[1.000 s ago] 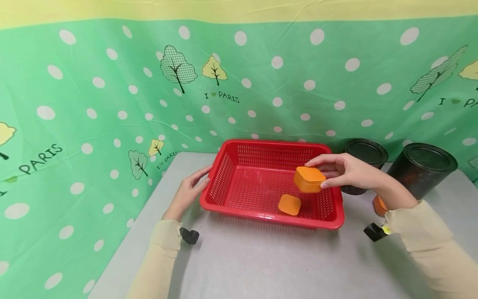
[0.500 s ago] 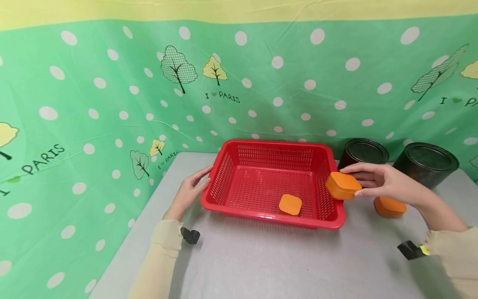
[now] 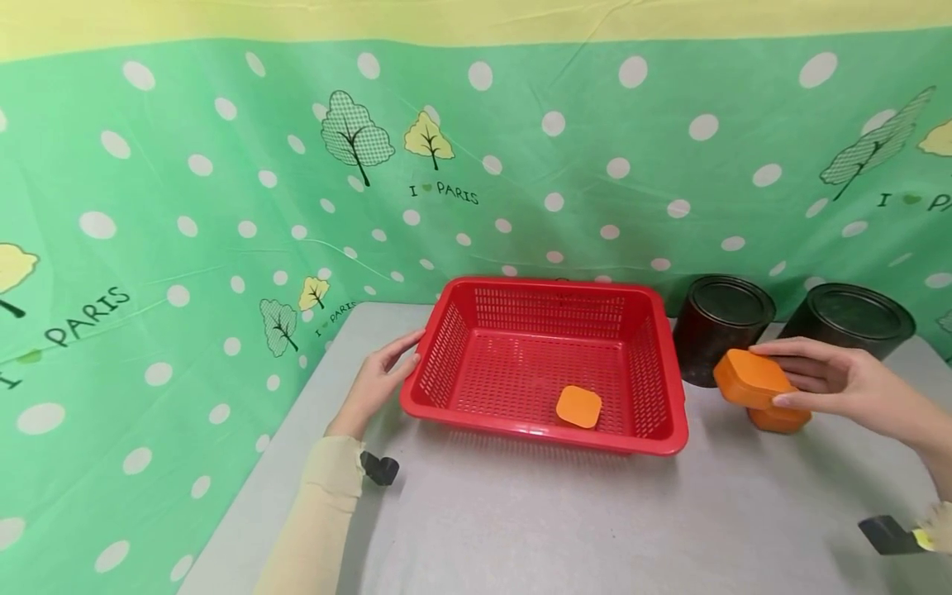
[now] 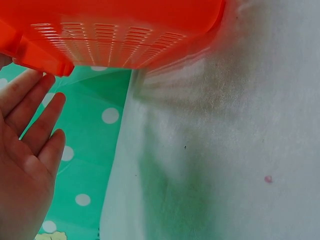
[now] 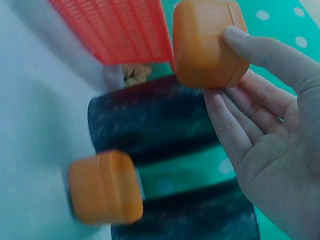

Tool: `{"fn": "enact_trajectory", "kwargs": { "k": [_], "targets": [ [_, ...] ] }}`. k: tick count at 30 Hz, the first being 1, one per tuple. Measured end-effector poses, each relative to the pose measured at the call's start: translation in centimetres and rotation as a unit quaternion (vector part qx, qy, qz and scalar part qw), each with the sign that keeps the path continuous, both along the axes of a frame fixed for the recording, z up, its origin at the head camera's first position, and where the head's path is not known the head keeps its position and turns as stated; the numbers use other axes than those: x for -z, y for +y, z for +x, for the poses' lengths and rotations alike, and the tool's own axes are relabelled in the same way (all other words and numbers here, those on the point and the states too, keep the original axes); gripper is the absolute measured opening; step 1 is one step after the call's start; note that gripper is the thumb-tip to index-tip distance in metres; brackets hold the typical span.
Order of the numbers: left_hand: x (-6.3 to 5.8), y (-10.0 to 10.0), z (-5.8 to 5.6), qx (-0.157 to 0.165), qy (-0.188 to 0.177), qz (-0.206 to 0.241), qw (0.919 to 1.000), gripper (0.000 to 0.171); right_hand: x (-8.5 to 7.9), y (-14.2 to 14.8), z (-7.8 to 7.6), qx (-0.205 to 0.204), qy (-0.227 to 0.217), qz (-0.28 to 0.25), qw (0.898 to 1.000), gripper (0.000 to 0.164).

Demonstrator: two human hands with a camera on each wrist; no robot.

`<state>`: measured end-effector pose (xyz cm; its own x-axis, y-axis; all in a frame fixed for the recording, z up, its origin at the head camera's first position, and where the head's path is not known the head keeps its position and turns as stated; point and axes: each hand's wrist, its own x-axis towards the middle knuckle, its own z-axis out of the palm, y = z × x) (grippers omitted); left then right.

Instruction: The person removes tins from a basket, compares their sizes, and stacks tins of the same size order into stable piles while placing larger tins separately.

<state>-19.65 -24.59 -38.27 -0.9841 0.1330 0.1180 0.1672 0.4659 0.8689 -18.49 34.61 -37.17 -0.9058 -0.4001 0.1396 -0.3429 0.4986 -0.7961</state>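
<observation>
In the head view my right hand [image 3: 855, 380] pinches an orange lidded box [image 3: 754, 376] between thumb and fingers. The box is tilted and hangs in front of a second orange box [image 3: 779, 420], which stands on the table and is partly covered by it. The right wrist view shows a gap between the held box [image 5: 205, 45] and the standing box [image 5: 102, 187]. My left hand [image 3: 375, 384] touches the left rim of a red perforated basket [image 3: 543, 434], its fingers nearly straight in the left wrist view. Inside the basket, near its front right, lies another orange box [image 3: 578, 406].
Two large black cans stand at the back right: one can [image 3: 721, 326] beside the basket, the other can [image 3: 855, 314] farther right, partly behind my right hand. A green dotted cloth [image 3: 521, 182] hangs behind the grey table [image 3: 521, 521].
My right hand has carried the orange box out from above the basket, rightward past its rim, to over the standing orange box. The left hand and basket have stayed put.
</observation>
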Motion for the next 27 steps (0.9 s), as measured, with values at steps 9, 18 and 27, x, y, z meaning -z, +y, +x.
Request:
{"fn": "enact_trajectory", "kwargs": {
  "k": [9, 18, 27],
  "targets": [
    [0.2, 0.0, -0.1, 0.001, 0.002, 0.005, 1.0, 0.048, 2.1, 2.7, 0.3, 0.068, -0.003, 0.04, 0.997, 0.057],
    [0.3, 0.0, -0.1, 0.001, 0.004, 0.003, 1.0, 0.048, 4.3, 4.4, 0.2, 0.104, 0.009, 0.075, 0.992, 0.058],
    [0.4, -0.1, -0.2, 0.0, 0.005, 0.006, 1.0, 0.048, 5.2, 4.7, 0.1, 0.106, 0.039, 0.109, 0.988, 0.063]
  ]
}}
